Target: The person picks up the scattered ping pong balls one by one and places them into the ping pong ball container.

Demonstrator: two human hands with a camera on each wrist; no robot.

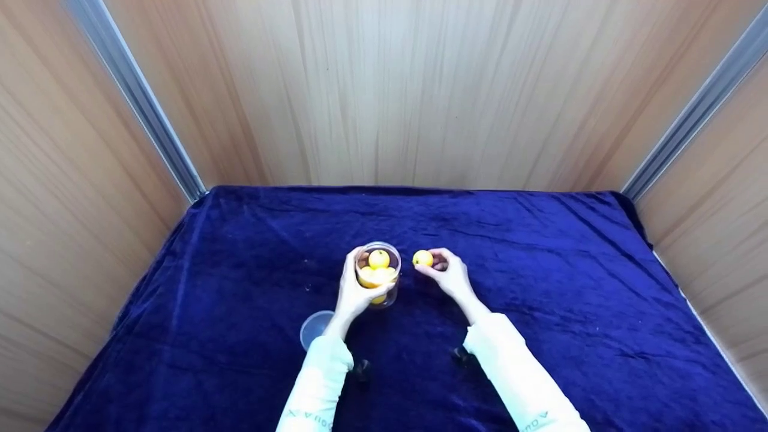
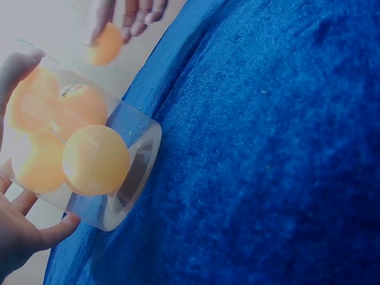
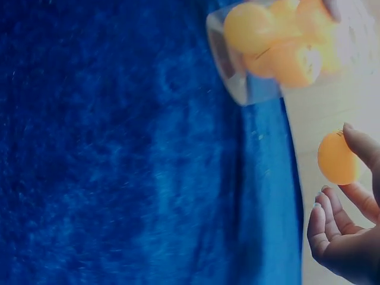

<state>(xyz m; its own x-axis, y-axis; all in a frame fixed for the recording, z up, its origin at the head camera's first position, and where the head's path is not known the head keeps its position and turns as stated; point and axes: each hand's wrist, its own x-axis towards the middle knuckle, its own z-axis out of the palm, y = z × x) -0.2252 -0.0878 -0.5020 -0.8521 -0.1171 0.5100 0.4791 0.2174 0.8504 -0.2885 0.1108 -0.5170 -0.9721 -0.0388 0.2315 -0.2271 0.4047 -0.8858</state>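
A clear plastic jar (image 1: 391, 294) with several orange-yellow table tennis balls inside is gripped around its side by my left hand (image 1: 356, 293). In the left wrist view, dark printing shows on one ball (image 2: 80, 113) through the jar wall. Just right of the jar's open mouth, my right hand (image 1: 451, 276) pinches a single table tennis ball (image 1: 423, 258) between thumb and index finger. In the right wrist view, the other fingers (image 3: 335, 219) of that hand are loosely curled below the pinched ball (image 3: 337, 159).
A round translucent lid (image 1: 314, 327) lies on the dark blue velvet cloth (image 1: 240, 270), partly covered by the left forearm. Wood-grain panels (image 1: 384, 90) with metal corner strips stand behind the table and at both sides.
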